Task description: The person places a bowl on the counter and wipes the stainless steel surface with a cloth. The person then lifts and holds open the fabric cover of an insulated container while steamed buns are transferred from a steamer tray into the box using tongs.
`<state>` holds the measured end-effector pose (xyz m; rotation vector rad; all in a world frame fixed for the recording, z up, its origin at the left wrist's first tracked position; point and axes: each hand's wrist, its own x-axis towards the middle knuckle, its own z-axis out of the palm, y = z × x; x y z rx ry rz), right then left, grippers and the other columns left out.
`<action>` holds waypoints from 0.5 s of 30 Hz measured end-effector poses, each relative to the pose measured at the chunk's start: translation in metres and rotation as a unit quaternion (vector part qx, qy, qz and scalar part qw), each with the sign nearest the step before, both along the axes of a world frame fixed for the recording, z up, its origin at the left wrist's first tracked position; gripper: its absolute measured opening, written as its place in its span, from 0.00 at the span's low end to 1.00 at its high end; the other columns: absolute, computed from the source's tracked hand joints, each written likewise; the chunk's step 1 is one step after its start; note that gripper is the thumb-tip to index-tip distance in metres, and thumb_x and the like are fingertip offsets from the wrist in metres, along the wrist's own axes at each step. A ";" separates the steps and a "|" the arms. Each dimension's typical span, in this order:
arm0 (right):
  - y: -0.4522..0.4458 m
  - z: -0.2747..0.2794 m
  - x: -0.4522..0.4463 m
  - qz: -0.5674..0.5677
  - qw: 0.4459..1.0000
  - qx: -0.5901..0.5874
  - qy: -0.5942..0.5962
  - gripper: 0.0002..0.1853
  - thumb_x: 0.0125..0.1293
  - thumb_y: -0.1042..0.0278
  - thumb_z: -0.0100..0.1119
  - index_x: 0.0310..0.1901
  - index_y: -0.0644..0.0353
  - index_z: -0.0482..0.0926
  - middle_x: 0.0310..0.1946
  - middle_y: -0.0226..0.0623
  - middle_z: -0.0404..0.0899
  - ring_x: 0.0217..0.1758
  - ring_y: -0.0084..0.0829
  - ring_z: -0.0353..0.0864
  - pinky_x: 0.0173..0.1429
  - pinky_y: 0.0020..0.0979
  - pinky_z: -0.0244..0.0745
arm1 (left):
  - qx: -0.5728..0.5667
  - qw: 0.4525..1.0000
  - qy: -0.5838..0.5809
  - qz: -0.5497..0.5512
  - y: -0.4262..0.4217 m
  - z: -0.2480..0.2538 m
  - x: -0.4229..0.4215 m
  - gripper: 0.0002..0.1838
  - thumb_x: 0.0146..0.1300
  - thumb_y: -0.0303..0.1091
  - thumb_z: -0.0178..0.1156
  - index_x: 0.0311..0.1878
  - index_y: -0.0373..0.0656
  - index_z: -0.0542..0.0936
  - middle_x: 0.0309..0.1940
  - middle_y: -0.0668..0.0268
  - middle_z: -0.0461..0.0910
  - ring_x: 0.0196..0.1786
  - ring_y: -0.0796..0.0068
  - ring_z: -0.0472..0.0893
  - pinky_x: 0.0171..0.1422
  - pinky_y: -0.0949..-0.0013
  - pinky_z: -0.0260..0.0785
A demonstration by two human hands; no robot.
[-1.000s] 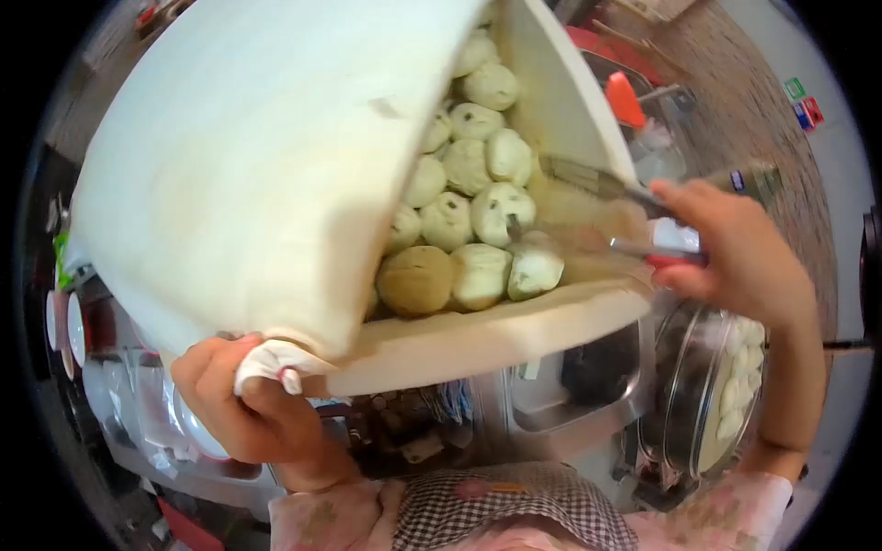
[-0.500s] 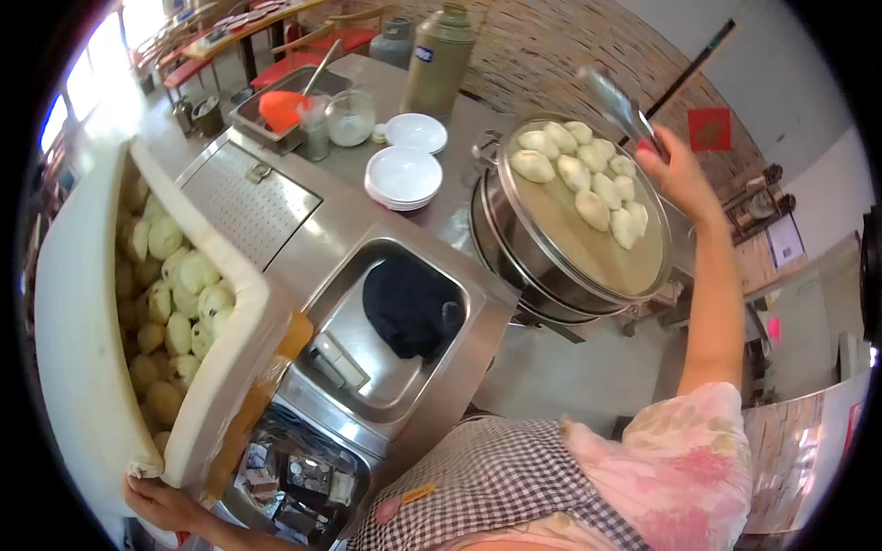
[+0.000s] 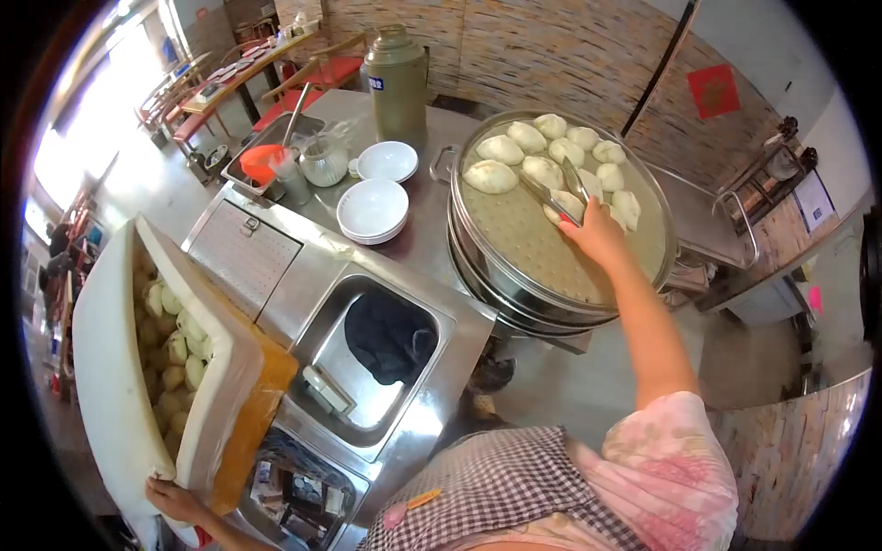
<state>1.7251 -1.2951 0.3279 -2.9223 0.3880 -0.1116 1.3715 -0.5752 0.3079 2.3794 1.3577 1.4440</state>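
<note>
Upper right of frame: I have the right hand [image 3: 595,237] closed round the tongs [image 3: 544,195], tips parted among buns [image 3: 491,176] on the steamer tray [image 3: 537,259]. Lower left: I keep left fingers curled on the corner of the white lid [image 3: 103,340], ajar on the foam box [image 3: 208,402] of buns

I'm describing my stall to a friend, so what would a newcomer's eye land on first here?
Probably the big round steamer at the upper right, with pale buns on its top tier and the right hand working tongs among them. Next, the bun-filled white box at the left, its lid edge held by the left hand.
</note>
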 end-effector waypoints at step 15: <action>-0.046 -0.014 0.020 -0.014 0.819 0.573 -0.001 0.23 0.63 0.44 0.54 0.43 0.58 0.73 0.23 0.27 0.73 0.18 0.19 0.70 0.15 0.22 0.62 | 0.032 0.990 -0.106 -0.090 -0.004 0.010 0.003 0.10 0.68 0.31 0.46 0.35 0.35 0.73 0.31 0.57 0.72 0.36 0.61 0.72 0.45 0.65 0.65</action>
